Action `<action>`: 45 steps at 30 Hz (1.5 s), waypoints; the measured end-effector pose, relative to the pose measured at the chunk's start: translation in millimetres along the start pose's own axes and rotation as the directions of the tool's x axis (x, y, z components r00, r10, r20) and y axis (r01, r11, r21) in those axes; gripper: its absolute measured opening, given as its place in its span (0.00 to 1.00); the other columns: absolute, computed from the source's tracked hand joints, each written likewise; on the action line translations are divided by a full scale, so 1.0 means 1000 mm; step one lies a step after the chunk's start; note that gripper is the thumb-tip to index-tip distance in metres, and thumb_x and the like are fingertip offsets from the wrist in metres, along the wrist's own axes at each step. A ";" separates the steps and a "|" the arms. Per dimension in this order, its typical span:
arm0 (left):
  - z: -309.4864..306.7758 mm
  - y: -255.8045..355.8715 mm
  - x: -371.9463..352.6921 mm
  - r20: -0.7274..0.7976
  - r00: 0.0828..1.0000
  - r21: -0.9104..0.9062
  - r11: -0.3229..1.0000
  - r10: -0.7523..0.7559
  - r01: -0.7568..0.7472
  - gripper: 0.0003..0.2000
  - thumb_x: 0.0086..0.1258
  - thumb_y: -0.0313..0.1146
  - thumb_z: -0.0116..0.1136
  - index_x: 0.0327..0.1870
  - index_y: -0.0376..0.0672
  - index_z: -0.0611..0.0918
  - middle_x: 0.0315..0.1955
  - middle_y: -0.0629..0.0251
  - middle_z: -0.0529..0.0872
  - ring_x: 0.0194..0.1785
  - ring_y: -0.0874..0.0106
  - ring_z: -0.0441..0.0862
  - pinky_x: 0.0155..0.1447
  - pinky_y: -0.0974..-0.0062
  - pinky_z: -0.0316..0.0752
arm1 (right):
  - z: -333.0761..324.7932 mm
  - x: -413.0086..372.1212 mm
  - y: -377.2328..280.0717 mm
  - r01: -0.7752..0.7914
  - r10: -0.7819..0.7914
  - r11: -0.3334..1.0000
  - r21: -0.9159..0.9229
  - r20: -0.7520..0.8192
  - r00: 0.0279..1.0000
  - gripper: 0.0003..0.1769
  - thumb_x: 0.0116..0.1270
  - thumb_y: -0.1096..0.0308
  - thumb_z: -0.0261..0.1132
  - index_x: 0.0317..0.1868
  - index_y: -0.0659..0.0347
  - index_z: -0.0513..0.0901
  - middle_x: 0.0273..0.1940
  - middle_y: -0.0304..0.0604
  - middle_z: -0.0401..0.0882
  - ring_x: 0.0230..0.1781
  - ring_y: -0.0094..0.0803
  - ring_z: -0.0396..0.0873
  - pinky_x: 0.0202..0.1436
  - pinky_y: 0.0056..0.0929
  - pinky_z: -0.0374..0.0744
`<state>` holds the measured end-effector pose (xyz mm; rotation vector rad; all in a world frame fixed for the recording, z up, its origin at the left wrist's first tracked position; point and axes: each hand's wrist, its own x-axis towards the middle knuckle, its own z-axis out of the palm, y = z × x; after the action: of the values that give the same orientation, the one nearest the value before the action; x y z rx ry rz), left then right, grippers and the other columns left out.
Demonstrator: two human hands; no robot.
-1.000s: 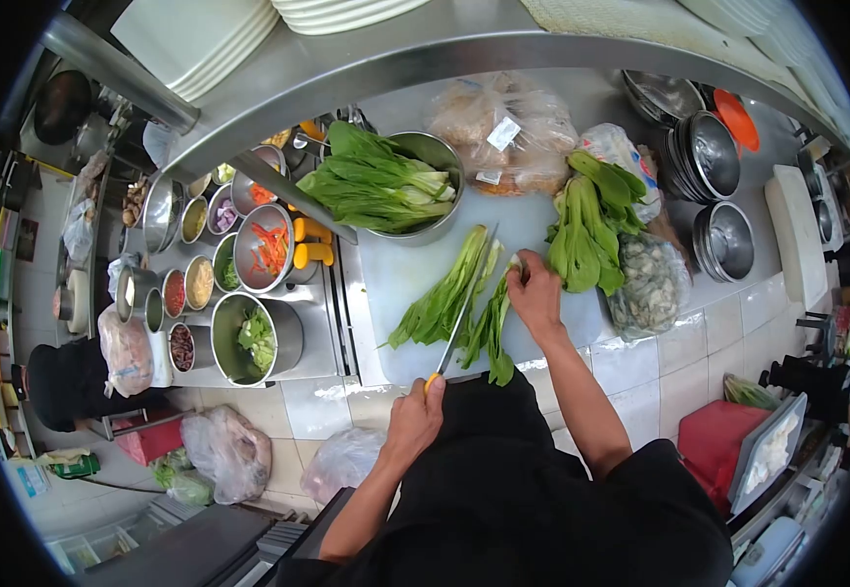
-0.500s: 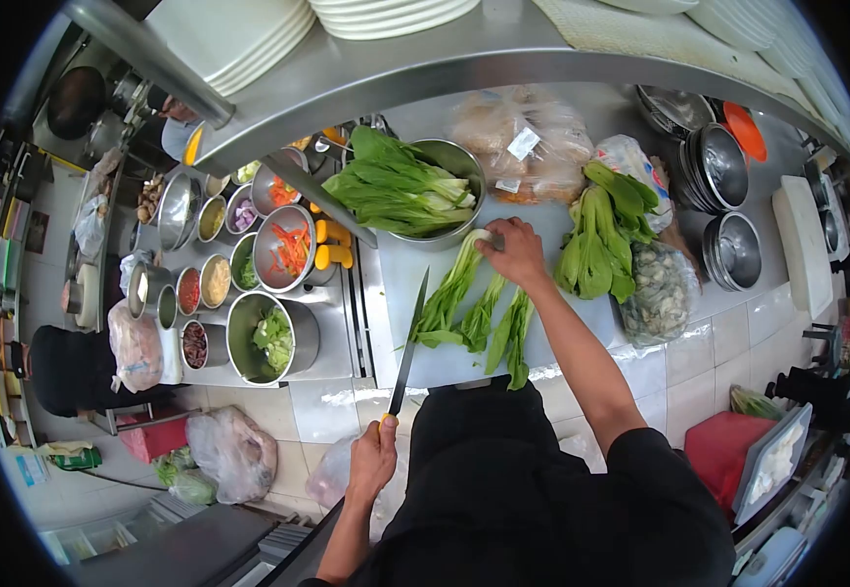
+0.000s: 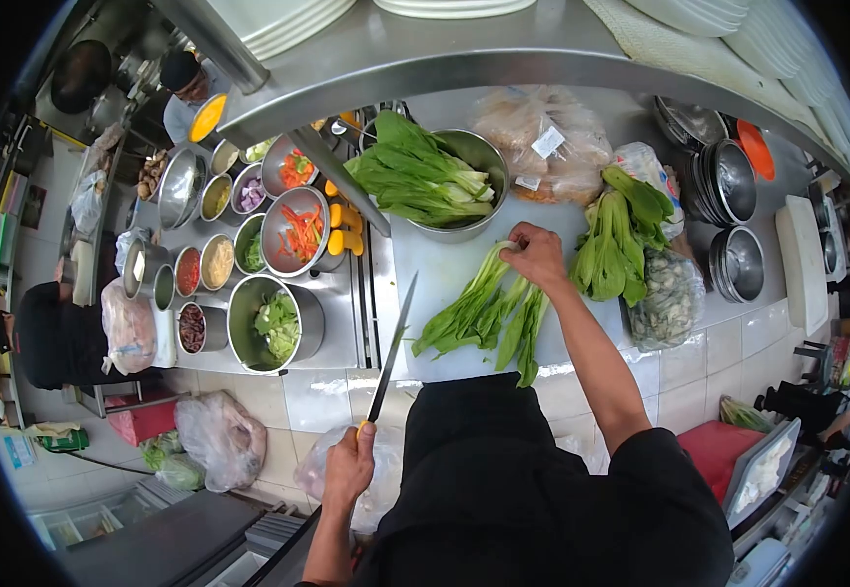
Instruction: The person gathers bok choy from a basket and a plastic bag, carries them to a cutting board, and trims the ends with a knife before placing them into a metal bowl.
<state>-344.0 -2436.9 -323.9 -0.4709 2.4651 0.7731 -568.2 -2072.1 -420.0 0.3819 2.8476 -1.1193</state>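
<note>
My left hand (image 3: 351,464) is wrapped round the yellow handle of a long knife (image 3: 392,342), its blade pointing up and away at the left edge of the white cutting board (image 3: 415,256). Over the board, my right hand (image 3: 535,254) pinches the pale stem end of some leafy greens (image 3: 474,308), whose leaves fan toward the near edge. Just beyond, a steel pot (image 3: 492,157) holds a heap of greens (image 3: 415,176). More bok choy (image 3: 609,249) lies right of my right hand.
Left of the board are steel bowls (image 3: 294,233) of cut vegetables and a pot (image 3: 310,323) of chopped greens. Bagged food (image 3: 540,137) and stacked bowls (image 3: 738,262) stand right. A metal shelf (image 3: 503,64) crosses overhead. Other people are at the left and far right.
The view has shifted, moving the counter slightly right in the picture. My right hand still pinches the greens, now lying closer together. The knife stays in my left hand.
</note>
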 end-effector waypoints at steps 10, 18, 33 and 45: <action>0.030 0.054 0.018 0.051 0.979 0.082 0.976 0.197 -0.201 0.25 0.78 0.53 0.44 0.38 0.34 0.76 0.24 0.35 0.81 0.35 0.35 0.80 0.41 0.42 0.73 | 0.013 -0.023 0.014 0.210 -0.221 0.974 -0.082 -0.165 0.961 0.13 0.60 0.54 0.69 0.45 0.42 0.90 0.41 0.40 0.85 0.48 0.40 0.78 0.65 0.49 0.62; 0.037 0.051 0.035 0.065 0.973 0.154 0.961 0.222 -0.229 0.25 0.78 0.53 0.44 0.39 0.35 0.76 0.24 0.34 0.81 0.34 0.34 0.80 0.40 0.42 0.74 | 0.019 -0.034 0.013 0.151 -0.172 0.983 -0.102 -0.250 0.953 0.18 0.60 0.57 0.68 0.51 0.50 0.84 0.37 0.38 0.85 0.48 0.40 0.77 0.67 0.51 0.60; 0.043 0.089 0.046 0.105 0.958 0.096 0.956 0.268 -0.278 0.24 0.79 0.52 0.44 0.39 0.34 0.76 0.23 0.35 0.82 0.33 0.35 0.80 0.39 0.42 0.73 | 0.024 -0.032 0.011 0.097 -0.087 0.995 0.019 -0.289 0.953 0.12 0.55 0.60 0.70 0.39 0.53 0.84 0.29 0.36 0.85 0.40 0.37 0.79 0.70 0.50 0.59; 0.045 0.095 0.046 0.125 0.957 0.093 0.957 0.261 -0.274 0.24 0.79 0.51 0.45 0.38 0.34 0.76 0.22 0.35 0.81 0.32 0.35 0.80 0.39 0.42 0.74 | 0.025 -0.033 0.013 0.123 -0.112 0.992 0.014 -0.319 0.941 0.12 0.52 0.61 0.69 0.38 0.53 0.84 0.28 0.35 0.84 0.39 0.36 0.79 0.69 0.48 0.59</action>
<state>-408.5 -2343.5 -340.8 -0.0498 2.4787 0.7414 -533.6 -2086.8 -442.6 0.4354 3.1725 -1.2297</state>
